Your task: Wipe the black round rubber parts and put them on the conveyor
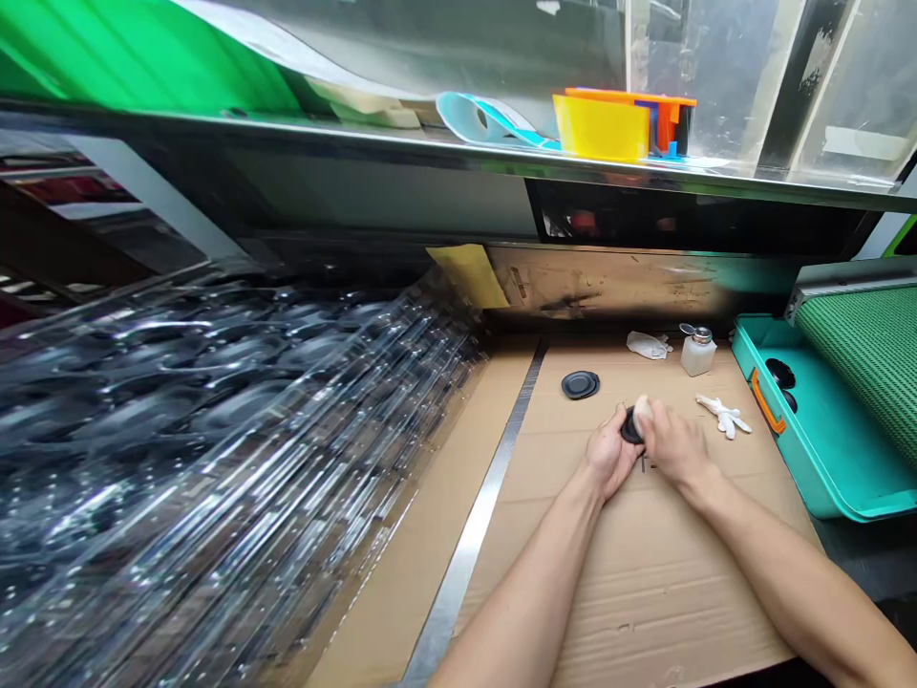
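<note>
My left hand (608, 455) is closed on a small black rounded part (630, 426), holding it above the cardboard. My right hand (673, 441) pinches a small cream-coloured wad, perhaps cloth or a finger cover (642, 409), against that part's face. Most of the part is hidden by my fingers. Farther back on the cardboard lies another flat black piece with a raised rim (580, 385). To the right of my hands rests a white glove (725, 417). Behind them stand a whitish bottle with a metal pump top (697, 354) and a crumpled white wad (648, 345).
Stacked clear plastic trays (272, 497) holding dark parts fill the left side. At right, a teal bin (823, 478) with an orange handle holds black pieces, beside a green conveyor belt (870, 349). A metal shelf overhead carries a yellow container (602, 128) and a blue roll (487, 119).
</note>
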{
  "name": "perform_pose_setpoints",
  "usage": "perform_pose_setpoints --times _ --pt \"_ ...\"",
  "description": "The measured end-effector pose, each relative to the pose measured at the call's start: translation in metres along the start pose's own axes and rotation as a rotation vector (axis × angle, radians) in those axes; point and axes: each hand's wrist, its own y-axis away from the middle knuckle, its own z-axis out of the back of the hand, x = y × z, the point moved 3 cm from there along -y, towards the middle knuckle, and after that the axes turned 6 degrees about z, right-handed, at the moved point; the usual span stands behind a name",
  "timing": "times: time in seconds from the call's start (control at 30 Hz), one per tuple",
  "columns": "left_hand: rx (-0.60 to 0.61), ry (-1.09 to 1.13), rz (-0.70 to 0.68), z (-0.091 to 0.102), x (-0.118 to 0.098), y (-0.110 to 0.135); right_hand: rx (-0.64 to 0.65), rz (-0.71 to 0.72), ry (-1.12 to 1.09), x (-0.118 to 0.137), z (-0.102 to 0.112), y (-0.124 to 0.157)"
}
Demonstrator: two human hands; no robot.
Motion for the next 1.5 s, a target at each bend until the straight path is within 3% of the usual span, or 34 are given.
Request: perform_pose_setpoints --times 0.1,0.27,0.4,0.5,0.63,0.7,0.83,0.93,1.03,1.27,1.4,1.5 --pt "-0.021 -0.003 0.018 -0.001 -0.005 0.004 -0.070 -0.156 -0.051 -0.026 0.012 -0.002" --pt "0.070 0.085 0.040 -0.007 -0.017 0.015 -0.186 -0.206 -0.241 -0.048 0.025 0.001" --pt "0.112 0.122 0.112 -0.008 -0.021 0.020 -0.213 -0.235 -0.373 -0.052 0.021 0.002" --pt "0.126 0.148 0.142 -0.008 -0.024 0.022 -0.148 -0.201 -0.400 -0.053 0.012 0.002" --pt "0.087 0.193 0.193 -0.005 -0.028 0.022 0.006 0.054 -0.275 -0.043 0.010 0.002" --pt "0.052 0.222 0.214 -0.002 -0.029 0.022 -0.018 0.136 -0.126 -0.041 0.021 0.003" --pt "0.003 0.254 0.244 -0.003 -0.029 0.025 -0.164 0.021 0.252 -0.060 0.045 0.006" --pt "-0.041 0.229 0.255 -0.004 -0.028 0.026 -0.058 -0.076 0.389 -0.080 0.042 0.006" --pt "-0.075 0.208 0.247 -0.004 -0.027 0.024 0.035 -0.064 0.285 -0.088 0.030 0.001" --pt "-0.081 0.063 0.196 -0.004 -0.021 0.021 -0.078 0.205 -0.244 -0.048 0.022 -0.003" --pt "-0.107 -0.180 0.066 -0.010 -0.016 0.024 -0.087 0.258 -0.375 -0.023 0.022 0.005" --pt "-0.102 -0.279 0.047 -0.013 -0.012 0.028 -0.070 0.306 -0.368 -0.010 0.023 0.011"
